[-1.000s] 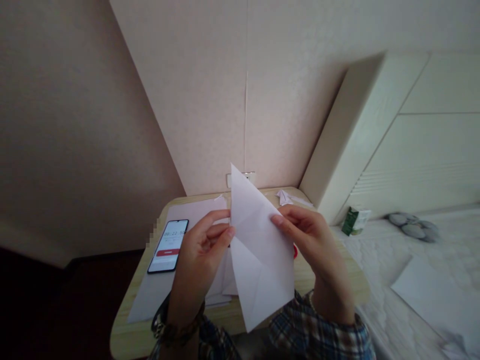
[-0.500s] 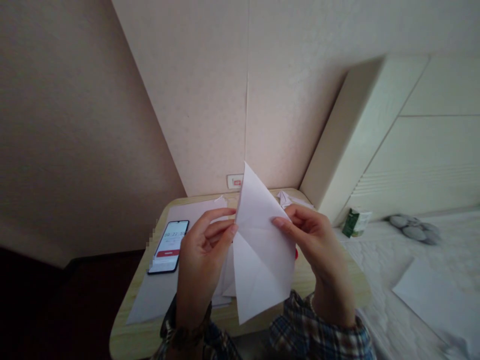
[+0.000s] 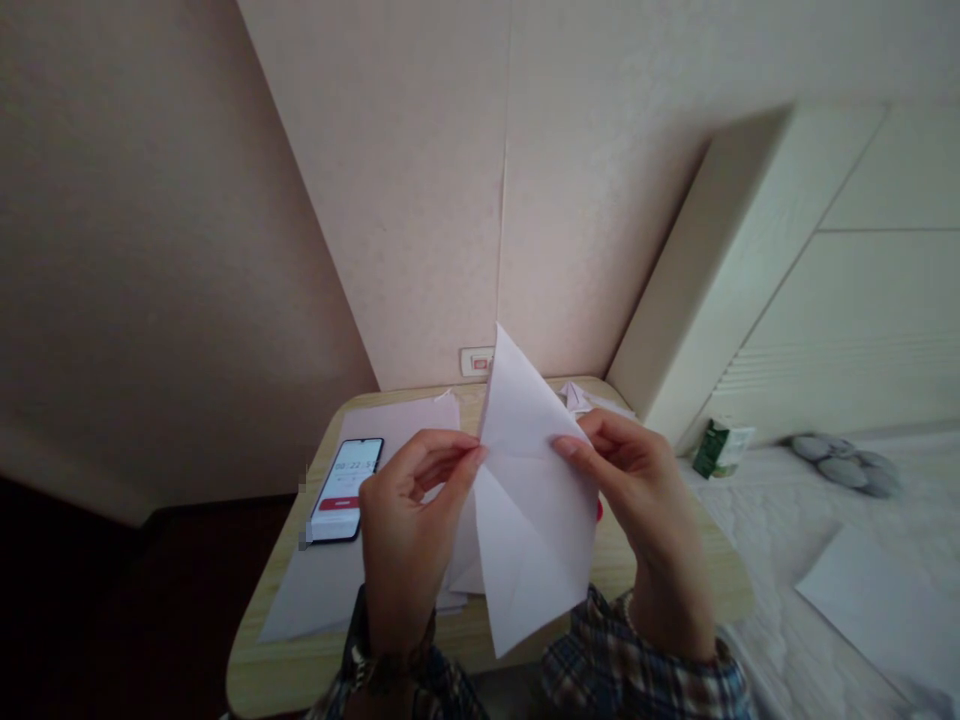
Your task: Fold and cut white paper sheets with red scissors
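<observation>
A folded sheet of white paper (image 3: 532,500) is held up over the small table, its pointed tip upward and crease lines across its face. My left hand (image 3: 424,510) pinches its left edge between thumb and fingers, about halfway up. On the right edge, my right hand (image 3: 626,485) grips it with the thumb on the near face and the fingers behind, mostly hidden. Below and to the left lie white paper sheets (image 3: 304,605). A phone (image 3: 349,490) showing a timer rests on them beside my left hand.
The wooden table (image 3: 259,675) stands against the wall, below a wall socket (image 3: 476,362). A folded paper piece (image 3: 574,397) lies at its back right. On the bed (image 3: 780,510) at right are a green and white carton (image 3: 721,448), a grey object (image 3: 844,463) and white paper (image 3: 877,600).
The view has shifted slightly, so the scene sits a little further right. My left fingers have closed more tightly at the paper's left edge. My right hand keeps its grip.
</observation>
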`<state>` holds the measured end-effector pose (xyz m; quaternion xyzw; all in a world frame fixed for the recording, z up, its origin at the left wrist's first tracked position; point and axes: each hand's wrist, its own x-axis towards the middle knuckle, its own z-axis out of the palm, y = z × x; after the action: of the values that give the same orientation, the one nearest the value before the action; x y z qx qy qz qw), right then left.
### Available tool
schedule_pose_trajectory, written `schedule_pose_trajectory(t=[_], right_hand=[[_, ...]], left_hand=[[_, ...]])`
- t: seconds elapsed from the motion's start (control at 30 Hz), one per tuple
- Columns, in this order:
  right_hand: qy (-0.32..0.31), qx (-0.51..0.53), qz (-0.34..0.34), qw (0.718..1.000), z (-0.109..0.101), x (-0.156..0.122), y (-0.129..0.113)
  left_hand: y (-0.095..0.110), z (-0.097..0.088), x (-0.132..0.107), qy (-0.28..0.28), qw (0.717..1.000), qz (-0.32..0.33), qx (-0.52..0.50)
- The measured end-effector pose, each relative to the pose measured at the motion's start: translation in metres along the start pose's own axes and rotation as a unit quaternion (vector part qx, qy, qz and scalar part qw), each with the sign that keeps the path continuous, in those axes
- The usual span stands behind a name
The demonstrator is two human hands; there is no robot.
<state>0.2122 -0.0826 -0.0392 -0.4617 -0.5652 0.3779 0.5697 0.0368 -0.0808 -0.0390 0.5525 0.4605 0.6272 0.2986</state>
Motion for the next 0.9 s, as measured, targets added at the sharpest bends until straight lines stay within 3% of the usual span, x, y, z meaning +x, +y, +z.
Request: schedule_pose_trajectory(t=[0.27,0.9], right_hand=[[-0.014,-0.006,-0.04,0.999,0.0008,0.0023,-0.0019],[-0.013,0.029,0.027,0.999,0.0021,0.0045,-0.0022]], left_hand=[[-0.0003,-0.0026,0.0023,-0.003,1.0,-0.001,0.013],[-0.001,-0.0023,0.0037,-0.043,0.997,-0.053,-0.045]])
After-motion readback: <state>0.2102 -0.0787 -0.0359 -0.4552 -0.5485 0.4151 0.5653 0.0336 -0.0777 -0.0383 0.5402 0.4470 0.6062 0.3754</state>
